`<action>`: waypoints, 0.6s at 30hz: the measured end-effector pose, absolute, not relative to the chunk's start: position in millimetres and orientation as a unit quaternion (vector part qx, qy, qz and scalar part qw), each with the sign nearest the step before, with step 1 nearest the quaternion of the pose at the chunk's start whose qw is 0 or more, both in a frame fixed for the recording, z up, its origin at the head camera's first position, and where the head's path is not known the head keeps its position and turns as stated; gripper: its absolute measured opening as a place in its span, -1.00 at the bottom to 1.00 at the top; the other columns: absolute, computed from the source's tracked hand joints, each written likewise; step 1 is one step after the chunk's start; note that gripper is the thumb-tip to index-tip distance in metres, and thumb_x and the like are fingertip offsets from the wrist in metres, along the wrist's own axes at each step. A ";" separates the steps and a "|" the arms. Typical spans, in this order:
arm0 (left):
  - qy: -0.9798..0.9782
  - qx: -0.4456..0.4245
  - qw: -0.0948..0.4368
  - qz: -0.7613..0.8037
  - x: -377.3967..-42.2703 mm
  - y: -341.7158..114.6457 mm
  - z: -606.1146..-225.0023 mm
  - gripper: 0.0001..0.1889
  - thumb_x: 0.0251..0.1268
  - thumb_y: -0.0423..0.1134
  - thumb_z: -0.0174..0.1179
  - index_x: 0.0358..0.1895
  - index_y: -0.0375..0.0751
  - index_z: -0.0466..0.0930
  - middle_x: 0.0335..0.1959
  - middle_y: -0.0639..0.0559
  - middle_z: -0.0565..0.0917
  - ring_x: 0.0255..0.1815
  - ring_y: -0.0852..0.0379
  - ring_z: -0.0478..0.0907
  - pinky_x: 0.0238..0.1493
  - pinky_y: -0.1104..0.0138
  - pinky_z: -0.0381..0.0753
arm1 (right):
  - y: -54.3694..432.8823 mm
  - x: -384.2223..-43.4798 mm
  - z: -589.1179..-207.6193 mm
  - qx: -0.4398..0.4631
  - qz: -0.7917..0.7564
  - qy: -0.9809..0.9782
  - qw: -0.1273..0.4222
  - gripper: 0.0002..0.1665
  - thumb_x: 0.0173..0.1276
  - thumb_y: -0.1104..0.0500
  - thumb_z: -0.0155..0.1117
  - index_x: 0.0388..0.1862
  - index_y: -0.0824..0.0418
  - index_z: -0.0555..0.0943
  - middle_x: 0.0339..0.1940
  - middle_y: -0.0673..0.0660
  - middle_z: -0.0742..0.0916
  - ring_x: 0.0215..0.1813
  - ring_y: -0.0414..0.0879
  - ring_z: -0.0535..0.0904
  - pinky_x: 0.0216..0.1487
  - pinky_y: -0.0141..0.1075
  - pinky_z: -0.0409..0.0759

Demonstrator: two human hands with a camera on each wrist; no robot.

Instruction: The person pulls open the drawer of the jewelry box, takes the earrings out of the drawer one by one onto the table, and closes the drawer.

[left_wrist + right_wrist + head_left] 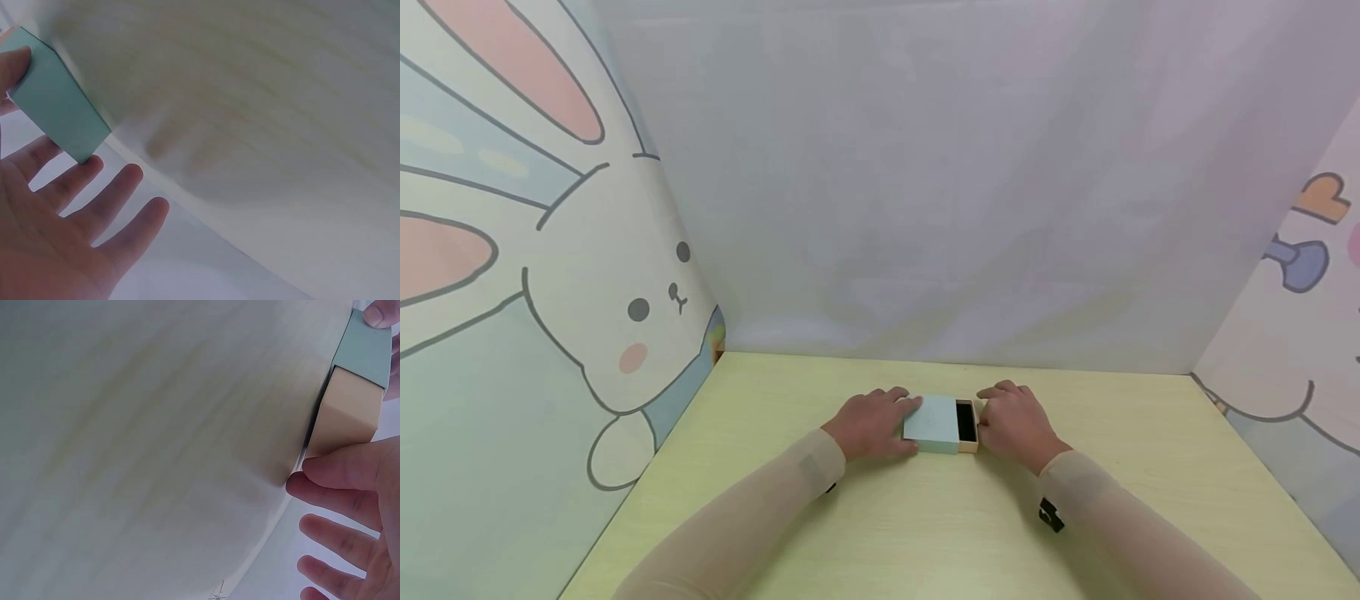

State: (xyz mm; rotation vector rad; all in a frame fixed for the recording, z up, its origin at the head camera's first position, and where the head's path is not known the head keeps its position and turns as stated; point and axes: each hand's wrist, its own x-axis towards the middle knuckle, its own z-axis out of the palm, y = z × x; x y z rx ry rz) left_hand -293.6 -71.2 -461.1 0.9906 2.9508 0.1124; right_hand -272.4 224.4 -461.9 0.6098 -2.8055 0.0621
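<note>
A mint-green drawer box lies flat on the table. Its peach inner drawer sticks out of the sleeve on the right, and a strip of dark interior shows from above. My left hand grips the closed left end of the sleeve, thumb on the near side and forefinger over the top. At the drawer's outer end is my right hand, its thumb and forefinger pinched together there. The other right fingers are spread apart, off the box. What exactly the pinch holds is hidden behind the fingertips.
The pale wood-grain table spreads around the box. Behind it hangs a plain whitish curtain. Panels with a cartoon rabbit on the left and another cartoon figure on the right wall in the sides.
</note>
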 end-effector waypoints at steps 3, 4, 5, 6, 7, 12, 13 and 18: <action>0.947 0.319 0.012 0.038 -293.6 -71.2 -461.3 -0.13 0.60 0.36 0.42 0.84 0.14 0.47 0.74 0.02 0.63 0.53 -0.06 0.76 0.37 0.03 0.87 | 224.8 -271.5 -461.8 0.212 0.023 -0.967 0.138 -0.63 0.39 0.33 0.41 -0.58 0.06 0.93 0.24 0.19 0.97 0.35 0.28 0.81 0.37 0.28 0.78; 0.947 0.320 0.010 0.039 -293.4 -71.2 -461.2 -0.13 0.60 0.35 0.42 0.84 0.14 0.48 0.74 0.02 0.63 0.52 -0.06 0.76 0.37 0.04 0.87 | 224.7 -271.1 -461.5 0.212 0.024 -0.967 0.139 -0.62 0.39 0.33 0.41 -0.59 0.06 0.93 0.24 0.20 0.97 0.35 0.28 0.81 0.37 0.28 0.78; 0.946 0.320 0.009 0.038 -293.1 -71.3 -460.9 -0.13 0.60 0.35 0.42 0.83 0.13 0.48 0.74 0.02 0.64 0.52 -0.06 0.76 0.36 0.04 0.87 | 224.7 -270.7 -461.1 0.213 0.024 -0.967 0.140 -0.62 0.39 0.33 0.41 -0.60 0.06 0.92 0.24 0.20 0.97 0.36 0.29 0.81 0.37 0.28 0.78; 0.946 0.321 0.009 0.039 -292.8 -71.3 -460.8 -0.13 0.61 0.35 0.42 0.84 0.13 0.48 0.74 0.02 0.64 0.52 -0.06 0.76 0.36 0.04 0.87 | 224.8 -270.6 -461.1 0.213 0.024 -0.966 0.141 -0.61 0.39 0.34 0.41 -0.61 0.06 0.91 0.24 0.20 0.97 0.36 0.29 0.81 0.37 0.28 0.78; 0.946 0.321 0.008 0.039 -292.8 -71.3 -460.8 -0.13 0.60 0.35 0.43 0.83 0.13 0.48 0.73 0.02 0.64 0.52 -0.06 0.77 0.36 0.04 0.87 | 224.7 -270.4 -460.9 0.214 0.024 -0.966 0.143 -0.61 0.38 0.34 0.41 -0.62 0.05 0.90 0.24 0.20 0.97 0.36 0.29 0.81 0.37 0.28 0.78; 0.947 0.318 0.013 0.038 -293.3 -70.9 -460.5 -0.12 0.61 0.36 0.41 0.85 0.14 0.46 0.75 0.02 0.63 0.55 -0.06 0.75 0.38 0.04 0.86 | 224.7 -269.8 -461.3 0.218 0.026 -0.964 0.148 -0.61 0.37 0.33 0.43 -0.63 0.04 0.89 0.24 0.20 0.97 0.35 0.29 0.82 0.37 0.29 0.79; 0.948 0.317 0.013 0.037 -293.5 -70.8 -460.6 -0.12 0.61 0.36 0.41 0.85 0.15 0.47 0.75 0.03 0.63 0.55 -0.06 0.75 0.37 0.04 0.86 | 224.4 -269.6 -461.1 0.218 0.028 -0.964 0.148 -0.61 0.37 0.33 0.44 -0.63 0.04 0.89 0.24 0.20 0.97 0.35 0.29 0.82 0.37 0.29 0.79; 0.948 0.316 0.012 0.033 -291.6 -70.5 -459.6 -0.13 0.61 0.36 0.42 0.84 0.15 0.47 0.75 0.03 0.62 0.54 -0.06 0.75 0.37 0.04 0.86 | 223.2 -269.4 -460.0 0.219 0.030 -0.964 0.146 -0.61 0.37 0.33 0.44 -0.64 0.03 0.89 0.24 0.20 0.97 0.35 0.28 0.82 0.38 0.29 0.79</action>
